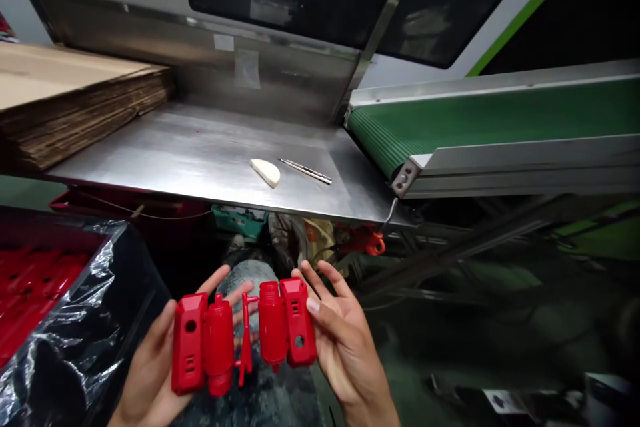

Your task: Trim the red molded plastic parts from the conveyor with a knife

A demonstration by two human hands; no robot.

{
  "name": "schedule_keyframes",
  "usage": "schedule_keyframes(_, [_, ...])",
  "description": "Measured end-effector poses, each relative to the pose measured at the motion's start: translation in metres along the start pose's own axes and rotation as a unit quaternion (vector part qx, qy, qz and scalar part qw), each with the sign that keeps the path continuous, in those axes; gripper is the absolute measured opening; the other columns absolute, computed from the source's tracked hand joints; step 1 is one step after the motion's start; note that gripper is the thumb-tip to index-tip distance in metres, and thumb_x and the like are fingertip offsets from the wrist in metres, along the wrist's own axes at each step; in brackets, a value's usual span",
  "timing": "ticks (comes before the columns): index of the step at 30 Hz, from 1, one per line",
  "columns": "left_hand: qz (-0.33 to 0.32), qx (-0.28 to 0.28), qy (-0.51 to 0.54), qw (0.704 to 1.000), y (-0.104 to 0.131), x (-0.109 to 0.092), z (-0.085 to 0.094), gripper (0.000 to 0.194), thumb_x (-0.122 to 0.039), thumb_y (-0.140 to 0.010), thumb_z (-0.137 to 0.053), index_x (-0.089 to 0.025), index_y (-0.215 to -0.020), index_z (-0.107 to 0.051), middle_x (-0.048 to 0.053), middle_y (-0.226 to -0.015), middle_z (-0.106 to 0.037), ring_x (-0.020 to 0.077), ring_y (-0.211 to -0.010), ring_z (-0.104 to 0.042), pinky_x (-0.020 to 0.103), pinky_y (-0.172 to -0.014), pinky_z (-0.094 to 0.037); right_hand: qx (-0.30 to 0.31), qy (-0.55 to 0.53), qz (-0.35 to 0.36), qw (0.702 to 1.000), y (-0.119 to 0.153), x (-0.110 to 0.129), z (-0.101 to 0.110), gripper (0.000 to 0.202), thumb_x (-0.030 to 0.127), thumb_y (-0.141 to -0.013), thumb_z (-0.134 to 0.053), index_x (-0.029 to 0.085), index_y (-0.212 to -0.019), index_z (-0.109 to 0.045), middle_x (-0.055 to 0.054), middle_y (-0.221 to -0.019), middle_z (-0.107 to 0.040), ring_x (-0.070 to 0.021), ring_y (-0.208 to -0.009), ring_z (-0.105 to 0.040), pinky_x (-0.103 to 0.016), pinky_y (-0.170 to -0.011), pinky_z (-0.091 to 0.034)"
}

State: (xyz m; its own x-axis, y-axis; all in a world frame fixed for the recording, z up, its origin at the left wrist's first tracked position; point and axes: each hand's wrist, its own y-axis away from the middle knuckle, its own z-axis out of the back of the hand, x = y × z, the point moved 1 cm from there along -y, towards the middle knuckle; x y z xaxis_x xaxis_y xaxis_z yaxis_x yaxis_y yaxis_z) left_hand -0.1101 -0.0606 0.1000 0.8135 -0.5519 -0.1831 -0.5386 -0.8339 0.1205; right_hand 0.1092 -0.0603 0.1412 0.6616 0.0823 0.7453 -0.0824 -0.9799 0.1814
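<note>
A joined set of red plastic parts (219,343) spans the gap between my two hands, low in the head view. It has a blocky piece at each end, two rounded pieces further in and a thin strip at the centre. My left hand (163,353) grips the left end block, its thumb on the near side and some fingers behind. The right end block is held by my right hand (345,340), with the thumb on its edge and the fingers partly spread. Beyond them, a cream half-round piece (265,173) and a thin metal tool (306,171) lie on the steel table (200,147).
Stacked cardboard (90,100) sits at the table's left. A green conveyor belt (490,123) stands at right. Red parts (35,287) fill a container lined with black plastic (120,307) at lower left. Orange-handled scissors (371,241) hang at the table's front edge.
</note>
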Motion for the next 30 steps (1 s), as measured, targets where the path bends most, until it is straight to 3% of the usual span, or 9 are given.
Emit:
schedule_keyframes(5, [0.054,-0.038,-0.045,0.997,-0.004,0.003,-0.014,0.049,-0.051,-0.09,-0.037,-0.023,-0.118,-0.067,0.012,-0.116,-0.07,0.0359,-0.12,-0.055,0.058,-0.102,-0.038,0.025,0.021,0.032,0.999,0.003,0.01,-0.009,0.053,0.015,-0.076,-0.071,0.027,-0.122,-0.049,-0.011,-0.139,-0.05,-0.0258,-0.127,-0.049,-0.038,-0.1,-0.047])
schedule_keyframes(9, [0.033,-0.056,-0.074,0.995,-0.003,0.001,-0.014,0.051,-0.053,-0.088,-0.038,-0.022,-0.114,-0.069,0.013,-0.113,-0.071,0.0375,-0.115,-0.059,0.06,-0.095,-0.044,0.054,0.094,0.03,0.994,0.011,0.017,-0.012,0.05,0.023,-0.08,-0.069,0.027,-0.126,-0.048,-0.012,-0.139,-0.05,-0.0275,-0.122,-0.054,-0.041,-0.098,-0.048])
schedule_keyframes(14, [0.039,-0.076,-0.044,0.995,0.002,0.001,-0.012,0.048,-0.052,-0.086,-0.042,-0.023,-0.111,-0.071,0.013,-0.111,-0.072,0.0382,-0.115,-0.058,0.058,-0.095,-0.045,0.09,0.133,-0.033,0.987,0.015,0.015,-0.009,0.051,0.033,-0.083,-0.066,0.025,-0.129,-0.046,-0.013,-0.119,-0.064,-0.026,-0.103,-0.063,-0.043,-0.085,-0.053])
schedule_keyframes(16, [0.035,-0.118,-0.038,0.992,0.005,0.001,-0.02,0.045,-0.049,-0.087,-0.045,-0.022,-0.112,-0.071,0.011,-0.113,-0.071,0.037,-0.116,-0.058,0.054,-0.096,-0.047,0.071,0.191,-0.017,0.979,0.013,0.014,-0.011,0.056,0.034,-0.08,-0.071,0.026,-0.13,-0.046,-0.009,-0.113,-0.066,-0.0226,-0.098,-0.064,-0.038,-0.084,-0.052])
schedule_keyframes(19, [0.016,-0.17,-0.055,0.984,0.009,0.001,-0.037,0.042,-0.044,-0.087,-0.048,-0.02,-0.114,-0.07,0.011,-0.118,-0.069,0.0352,-0.116,-0.058,0.047,-0.096,-0.049,0.014,0.273,0.025,0.962,0.006,0.014,-0.014,0.046,0.036,-0.075,-0.075,0.023,-0.115,-0.058,-0.004,-0.095,-0.069,-0.0158,-0.084,-0.063,-0.027,-0.075,-0.051])
schedule_keyframes(21, [0.013,-0.187,-0.071,0.98,0.011,0.0,-0.045,0.043,-0.043,-0.086,-0.048,-0.019,-0.114,-0.07,0.012,-0.119,-0.068,0.0366,-0.116,-0.058,0.048,-0.095,-0.05,-0.008,0.268,0.031,0.963,0.002,0.012,-0.016,0.034,0.042,-0.079,-0.07,0.02,-0.104,-0.063,-0.003,-0.083,-0.069,-0.0138,-0.073,-0.062,-0.024,-0.065,-0.05])
schedule_keyframes(24, [0.013,-0.2,-0.089,0.976,0.011,0.0,-0.045,0.043,-0.044,-0.086,-0.048,-0.021,-0.114,-0.07,0.011,-0.119,-0.069,0.0381,-0.119,-0.055,0.051,-0.095,-0.049,-0.013,0.219,0.008,0.975,-0.004,0.009,-0.013,0.035,0.049,-0.088,-0.055,0.019,-0.105,-0.063,-0.004,-0.077,-0.068,-0.0138,-0.065,-0.062,-0.026,-0.059,-0.05])
schedule_keyframes(26, [-0.019,-0.19,-0.117,0.975,0.012,-0.001,-0.038,0.044,-0.046,-0.083,-0.052,-0.02,-0.115,-0.07,0.011,-0.12,-0.068,0.0378,-0.119,-0.055,0.048,-0.096,-0.049,-0.019,0.2,0.012,0.98,-0.006,0.008,-0.008,0.033,0.048,-0.091,-0.05,0.02,-0.105,-0.062,-0.006,-0.084,-0.07,-0.0151,-0.072,-0.064,-0.028,-0.063,-0.052])
schedule_keyframes(30, [-0.095,-0.156,-0.245,0.952,0.013,-0.005,-0.017,0.053,-0.045,-0.067,-0.069,-0.018,-0.112,-0.071,0.014,-0.118,-0.069,0.041,-0.117,-0.055,0.047,-0.098,-0.047,-0.027,0.207,0.077,0.975,-0.004,0.006,0.001,0.025,0.042,-0.09,-0.056,0.023,-0.104,-0.063,-0.007,-0.115,-0.067,-0.021,-0.105,-0.063,-0.034,-0.089,-0.051])
